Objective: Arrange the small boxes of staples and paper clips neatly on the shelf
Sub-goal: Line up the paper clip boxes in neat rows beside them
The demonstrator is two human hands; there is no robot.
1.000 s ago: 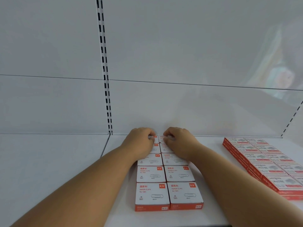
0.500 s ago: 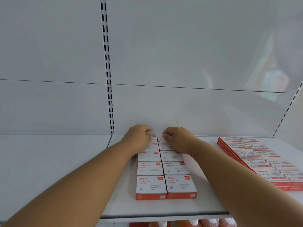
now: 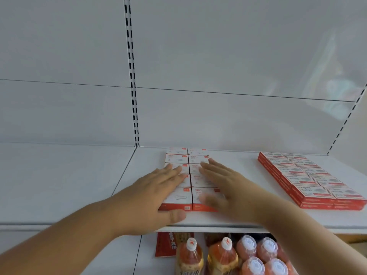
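Observation:
Two tidy columns of small white-and-red paper clip boxes (image 3: 178, 158) run from the shelf's front toward the back wall. My left hand (image 3: 158, 187) lies flat with straight fingers over the left column's front boxes, thumb at the front edge. My right hand (image 3: 224, 183) lies flat with spread fingers over the right column. A second block of red-and-white staple boxes (image 3: 309, 179) sits in neat rows at the right of the white shelf (image 3: 238, 217).
The white back panel (image 3: 218, 66) has slotted uprights. The shelf section to the left (image 3: 59, 181) holds nothing. Below the shelf edge stand several orange drink bottles (image 3: 224, 255) and a red packet (image 3: 166, 245).
Both hands drew back from the rear boxes toward the front and opened flat over the columns. The camera tilted down, revealing the bottles on the lower shelf.

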